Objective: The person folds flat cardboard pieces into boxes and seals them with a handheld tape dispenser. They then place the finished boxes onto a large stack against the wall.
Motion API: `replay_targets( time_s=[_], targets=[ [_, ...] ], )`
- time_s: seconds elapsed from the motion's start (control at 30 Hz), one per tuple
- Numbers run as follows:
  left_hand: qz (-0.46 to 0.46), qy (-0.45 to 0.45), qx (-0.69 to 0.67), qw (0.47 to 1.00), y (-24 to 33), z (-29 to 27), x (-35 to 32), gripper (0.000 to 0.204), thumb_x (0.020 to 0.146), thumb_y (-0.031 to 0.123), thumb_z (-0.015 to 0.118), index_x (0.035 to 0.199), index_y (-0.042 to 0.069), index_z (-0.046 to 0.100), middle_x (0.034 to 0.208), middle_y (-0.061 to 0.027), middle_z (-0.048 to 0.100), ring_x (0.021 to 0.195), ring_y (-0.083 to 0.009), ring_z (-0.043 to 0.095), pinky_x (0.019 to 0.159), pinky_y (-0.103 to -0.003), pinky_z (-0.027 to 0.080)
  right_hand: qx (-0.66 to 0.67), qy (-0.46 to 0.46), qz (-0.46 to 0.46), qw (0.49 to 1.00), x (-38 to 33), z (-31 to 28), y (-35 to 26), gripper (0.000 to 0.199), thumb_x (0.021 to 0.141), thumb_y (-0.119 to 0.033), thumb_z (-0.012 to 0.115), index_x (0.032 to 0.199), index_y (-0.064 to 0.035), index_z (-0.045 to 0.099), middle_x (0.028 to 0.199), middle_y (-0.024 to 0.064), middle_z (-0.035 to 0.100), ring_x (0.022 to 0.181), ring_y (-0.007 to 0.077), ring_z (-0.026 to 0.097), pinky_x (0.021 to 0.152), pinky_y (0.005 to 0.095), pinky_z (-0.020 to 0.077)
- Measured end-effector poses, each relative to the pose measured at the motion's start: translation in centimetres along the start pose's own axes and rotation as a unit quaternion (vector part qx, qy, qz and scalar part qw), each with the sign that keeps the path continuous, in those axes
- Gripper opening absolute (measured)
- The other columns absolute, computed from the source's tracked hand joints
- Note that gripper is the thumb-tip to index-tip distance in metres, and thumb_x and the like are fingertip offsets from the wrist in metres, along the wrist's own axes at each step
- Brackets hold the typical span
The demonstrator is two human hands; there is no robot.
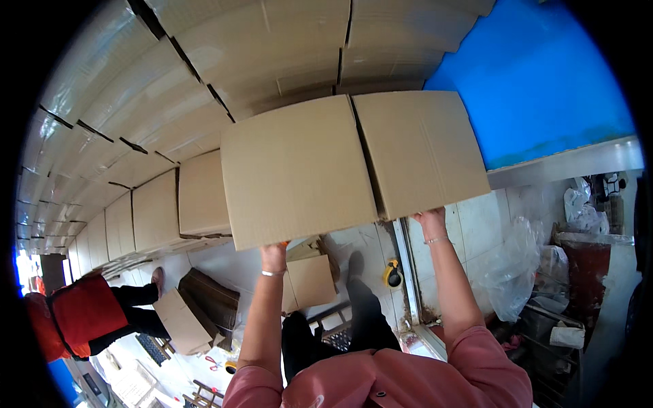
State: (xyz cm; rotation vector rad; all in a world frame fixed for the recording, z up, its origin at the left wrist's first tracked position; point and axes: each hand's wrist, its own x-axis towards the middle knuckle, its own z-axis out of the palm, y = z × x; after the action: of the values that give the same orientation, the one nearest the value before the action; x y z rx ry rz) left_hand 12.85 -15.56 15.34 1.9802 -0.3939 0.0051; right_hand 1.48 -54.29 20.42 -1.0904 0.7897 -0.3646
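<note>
A large brown cardboard box (296, 170) is raised in front of me against a tall stack of cardboard boxes (265, 51). Its near face is split by a dark slanting gap into two panels. My left hand (274, 258) grips the lower edge at the left, fingers tucked under and hidden by the cardboard. A bit of orange shows beside those fingers, too small to name. At the lower right edge, my right hand (431, 223) is curled under the same box. Both arms are stretched forward.
Below stand an opened box (313, 279) and a yellow-and-black tape dispenser (392, 275). Left, a person in a red vest (88, 316) stands near another box (182, 323). Red-handled scissors (215, 365) lie lower left. Plastic bags (517, 272) crowd a rack at right; a blue panel (537, 81) is upper right.
</note>
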Motion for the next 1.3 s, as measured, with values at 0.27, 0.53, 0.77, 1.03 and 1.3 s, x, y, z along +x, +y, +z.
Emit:
replay_targets(
  time_s=[0.27, 0.53, 0.77, 1.03, 1.3],
  targets=[
    [-0.148, -0.006, -0.238, 0.96, 11.4, -7.2, -2.1, 0.026, 0.074, 0.002, 0.069, 0.099, -0.002, 0.061, 0.096, -0.0087, 0.063, 0.087, -0.0167, 0.059, 0.077, -0.032, 0.049, -0.078, 0.0, -0.078, 0.994, -11.3, -0.2, -8.3, 0.036, 0.074, 0.003, 0.064, 0.108, -0.0026, 0.056, 0.1, 0.0066, 0.062, 0.088, 0.0166, 0.062, 0.073, 0.0309, 0.0526],
    [0.0, 0.036, -0.3, 0.953, 24.4, -15.8, -0.9, 0.02, 0.076, 0.007, 0.075, 0.087, -0.004, 0.063, 0.092, -0.0082, 0.065, 0.086, -0.0163, 0.06, 0.077, -0.032, 0.049, -0.075, -0.015, -0.247, 0.966, -21.9, 3.3, -17.7, 0.036, 0.071, 0.004, 0.062, 0.106, -0.0019, 0.053, 0.094, 0.0054, 0.06, 0.083, 0.0142, 0.06, 0.071, 0.029, 0.0524],
    [0.164, 0.053, -0.218, 0.961, 33.9, -24.4, -0.9, 0.045, 0.071, 0.007, 0.08, 0.105, -0.001, 0.052, 0.099, -0.0086, 0.06, 0.085, -0.0174, 0.059, 0.079, -0.031, 0.048, -0.07, -0.039, -0.321, 0.944, -32.3, 8.1, -28.1, 0.036, 0.071, 0.007, 0.063, 0.103, -0.0014, 0.051, 0.095, 0.0065, 0.059, 0.083, 0.0153, 0.059, 0.07, 0.0279, 0.05],
    [0.286, 0.099, -0.191, 0.934, 50.5, -34.5, 1.4, 0.05, 0.069, 0.014, 0.082, 0.106, -0.004, 0.053, 0.091, -0.0078, 0.063, 0.082, -0.0148, 0.06, 0.074, -0.028, 0.05, -0.181, 0.03, -0.455, 0.871, -41.2, 11.7, -39.3, 0.034, 0.079, -0.021, 0.063, 0.104, 0.0008, 0.055, 0.087, 0.0073, 0.062, 0.07, 0.0135, 0.064, 0.051, 0.022, 0.0484],
    [0.431, 0.173, -0.062, 0.883, 63.6, -42.6, 9.6, 0.042, 0.076, 0.036, 0.074, 0.067, -0.005, 0.066, 0.057, 0.0008, 0.054, 0.052, -0.0051, 0.045, 0.046, -0.023, 0.034, -0.256, 0.051, -0.561, 0.786, -42.9, 18.0, -54.8, 0.063, 0.079, -0.056, 0.059, 0.104, 0.0016, 0.06, 0.092, 0.0122, 0.064, 0.075, 0.0164, 0.067, 0.05, 0.0194, 0.0481]
  ],
)
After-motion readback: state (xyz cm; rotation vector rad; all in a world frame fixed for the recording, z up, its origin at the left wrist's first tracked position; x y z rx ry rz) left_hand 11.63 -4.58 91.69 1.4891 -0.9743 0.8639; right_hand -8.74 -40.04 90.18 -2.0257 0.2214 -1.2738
